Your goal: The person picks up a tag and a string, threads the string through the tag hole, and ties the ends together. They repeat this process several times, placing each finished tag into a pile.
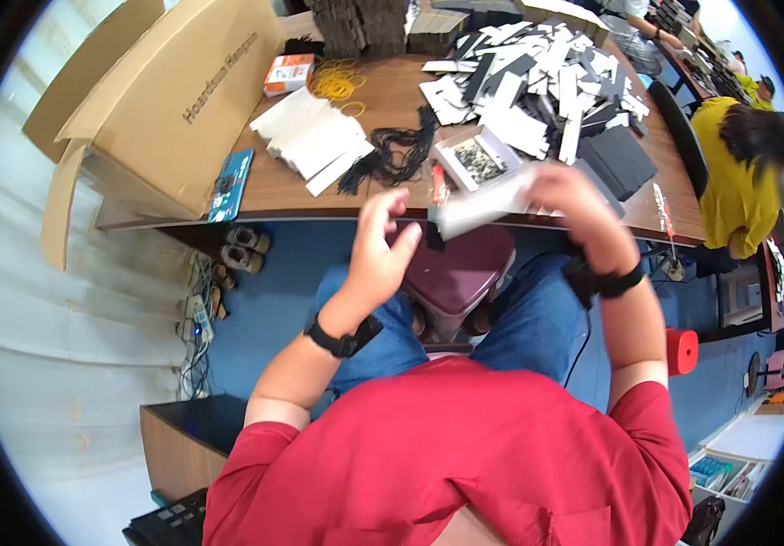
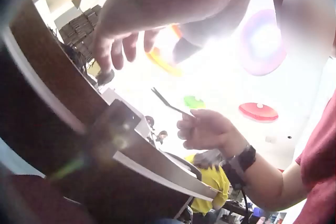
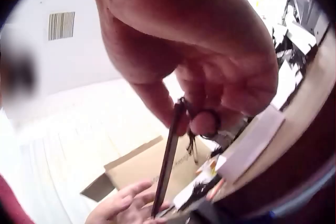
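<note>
My right hand [image 1: 574,205] [image 3: 194,50] pinches one end of a flat pale tag [image 1: 487,205], blurred in the head view. In the right wrist view the tag [image 3: 169,155] shows edge-on as a thin dark strip, with black cord [image 3: 210,124] at its top by the fingers. My left hand [image 1: 381,255] [image 2: 173,14] is held apart from the tag's far end in the head view, fingers loosely bent and holding nothing visible. Behind the tag sits a small white box [image 1: 478,159] of tiny dark and light pieces. Black cords [image 1: 401,150] lie left of that box.
Black and white tags [image 1: 537,82] are heaped on the table [image 1: 674,168]. White sheets [image 1: 310,136], yellow bands [image 1: 337,80] and a large cardboard box [image 1: 182,109] stand or lie at the left. Dark stacked cards [image 1: 617,162] are at the right; a purple stool [image 1: 460,268] is below.
</note>
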The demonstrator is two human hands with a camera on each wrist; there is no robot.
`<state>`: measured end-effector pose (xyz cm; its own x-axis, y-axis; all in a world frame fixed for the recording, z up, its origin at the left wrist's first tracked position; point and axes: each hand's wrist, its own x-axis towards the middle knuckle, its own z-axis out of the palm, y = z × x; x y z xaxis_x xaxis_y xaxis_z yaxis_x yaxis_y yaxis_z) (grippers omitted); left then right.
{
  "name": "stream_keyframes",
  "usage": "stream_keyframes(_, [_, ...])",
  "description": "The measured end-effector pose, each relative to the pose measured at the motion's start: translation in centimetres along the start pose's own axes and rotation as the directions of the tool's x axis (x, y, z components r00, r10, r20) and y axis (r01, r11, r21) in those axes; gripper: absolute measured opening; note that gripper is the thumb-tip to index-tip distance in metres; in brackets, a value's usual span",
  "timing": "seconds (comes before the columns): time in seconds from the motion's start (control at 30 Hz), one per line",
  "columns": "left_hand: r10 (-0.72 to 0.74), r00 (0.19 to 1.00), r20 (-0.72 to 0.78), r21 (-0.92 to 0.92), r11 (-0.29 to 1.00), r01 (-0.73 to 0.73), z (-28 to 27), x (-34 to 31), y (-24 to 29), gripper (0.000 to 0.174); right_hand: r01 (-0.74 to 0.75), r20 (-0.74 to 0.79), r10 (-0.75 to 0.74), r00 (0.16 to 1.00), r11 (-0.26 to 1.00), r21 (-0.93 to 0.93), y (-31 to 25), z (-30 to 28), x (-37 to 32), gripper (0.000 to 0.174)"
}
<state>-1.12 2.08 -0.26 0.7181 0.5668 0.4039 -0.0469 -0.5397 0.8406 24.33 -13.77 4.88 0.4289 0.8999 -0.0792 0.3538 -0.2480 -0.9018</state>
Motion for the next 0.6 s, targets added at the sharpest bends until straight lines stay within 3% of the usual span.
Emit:
stream_keyframes(0.07, [0.037,0.986,-0.163,-0.026,0.999,-0.042,-1.2,1.3,0.6,0.034,-0.023,-0.232,0.087,0.969,0.964,0.264,0.0,-4.0,2.5,0.029])
stream_keyframes(0.1, [0.054,0.982,-0.179,-0.158,0.984,-0.083,-1.2,1.9,0.5,0.031,0.018,-0.318,0.071,0.945,0.963,0.268,-1.5,-4.4,2.8,0.037])
stream_keyframes(0.13, [0.042,0.984,-0.171,-0.203,0.976,-0.077,-1.3,2.4,0.8,0.029,0.029,-0.457,0.054,0.888,0.985,0.172,0.3,-5.4,4.7,0.048])
stream_keyframes(0.17, [0.039,0.986,-0.164,-0.251,0.965,-0.080,-1.5,2.9,1.3,0.027,0.072,-0.669,0.024,0.743,0.991,0.116,1.4,-5.2,6.2,0.056])
stream_keyframes(0.23, [-0.020,0.990,-0.142,-0.372,0.928,-0.035,-1.5,3.6,1.9,0.024,0.266,-0.729,-0.367,0.578,0.929,-0.257,1.9,-2.9,6.3,0.055])
stream_keyframes(0.27, [-0.045,0.988,-0.146,-0.440,0.898,-0.024,-1.4,4.0,2.0,0.021,0.271,-0.671,-0.238,0.702,0.961,-0.057,1.6,-0.8,4.9,0.047])
stream_keyframes(0.3, [-0.054,0.989,-0.134,-0.444,0.896,-0.012,-1.4,4.1,2.3,0.020,0.493,-0.615,-0.483,0.623,0.853,-0.170,1.3,2.3,4.0,0.037])
stream_keyframes(0.33, [-0.065,0.991,-0.117,-0.452,0.892,0.005,-1.4,4.3,2.5,0.019,0.371,-0.493,-0.357,0.793,0.926,-0.074,-0.2,5.5,1.4,0.029])
stream_keyframes(0.37, [-0.073,0.993,-0.095,-0.461,0.887,0.021,-1.2,4.4,2.8,0.018,0.373,-0.302,-0.435,0.848,0.896,-0.241,-1.2,7.9,-0.6,0.025])
stream_keyframes(0.4, [-0.056,0.993,-0.105,-0.450,0.893,0.003,-0.7,4.5,3.0,0.017,0.384,-0.198,-0.397,0.896,0.918,-0.101,-2.5,10.7,-2.2,0.030])
stream_keyframes(0.43, [-0.055,0.996,-0.074,-0.467,0.884,0.014,-0.5,4.5,3.2,0.016,0.283,-0.048,-0.279,0.959,0.948,0.147,-2.0,12.8,-2.8,0.043])
stream_keyframes(0.47, [-0.054,0.998,-0.042,-0.484,0.875,0.027,-0.2,4.5,3.4,0.016,0.239,0.106,-0.258,0.960,0.957,0.164,-2.2,14.1,-3.4,0.063])
stream_keyframes(0.5, [-0.051,0.999,-0.011,-0.500,0.865,0.038,0.0,4.5,3.6,0.015,0.191,0.219,-0.265,0.939,0.932,0.309,-1.4,15.6,-3.4,0.076])
stream_keyframes(0.53, [-0.041,0.999,-0.015,-0.496,0.868,0.028,0.6,4.5,3.4,0.014,0.191,0.277,-0.290,0.916,0.923,0.334,-1.9,16.3,-3.4,0.080])
stream_keyframes(0.57, [-0.049,0.999,0.007,-0.499,0.865,0.046,1.0,4.5,3.2,0.013,0.361,0.205,-0.404,0.891,0.907,0.217,-1.2,17.5,-3.3,0.074])
stream_keyframes(0.6, [-0.038,0.999,0.035,-0.548,0.835,0.051,1.6,4.4,3.1,0.013,0.390,0.243,-0.427,0.871,0.902,0.188,-1.4,17.8,-3.2,0.067])
